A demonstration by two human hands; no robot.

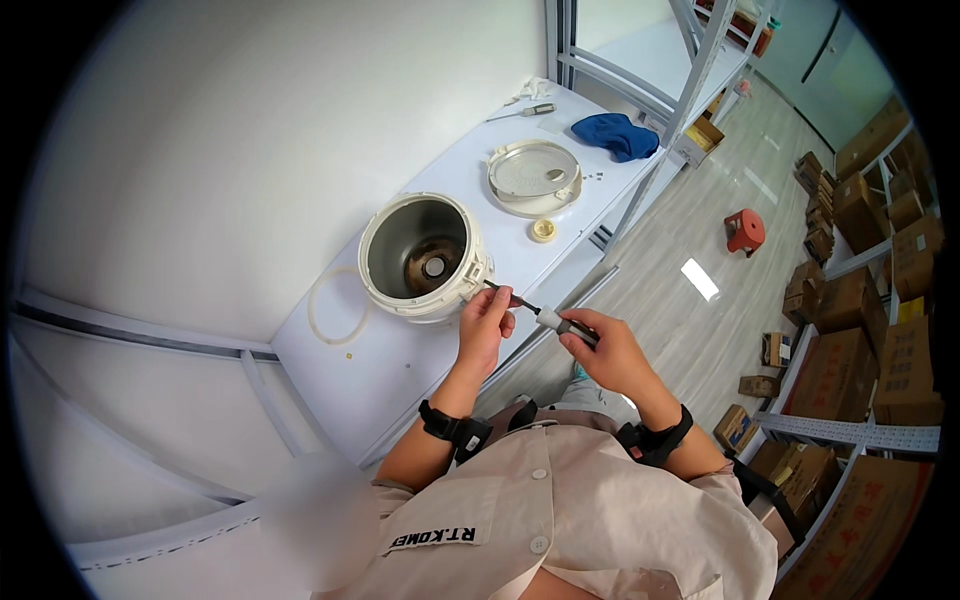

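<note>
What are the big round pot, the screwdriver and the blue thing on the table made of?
Pot: outside probably plastic, smooth and cream; inside looks like metal, dull grey with brown stains.
Screwdriver: its thin, dark shaft is likely metal; the thick, dark-and-pale handle could be plastic or rubber.
Blue thing: probably cloth, matte and crumpled.

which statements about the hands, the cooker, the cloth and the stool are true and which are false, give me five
1. The right hand holds a screwdriver by its handle. True.
2. Only one hand touches the screwdriver. False: the left hand has its fingers on the shaft, beside the open cooker body.
3. A blue cloth and a round white lid lie on the white table. True.
4. The round white lid covers the cooker body. False: it lies apart, and the cooker body stands open.
5. A red stool stands on the floor. True.
</note>
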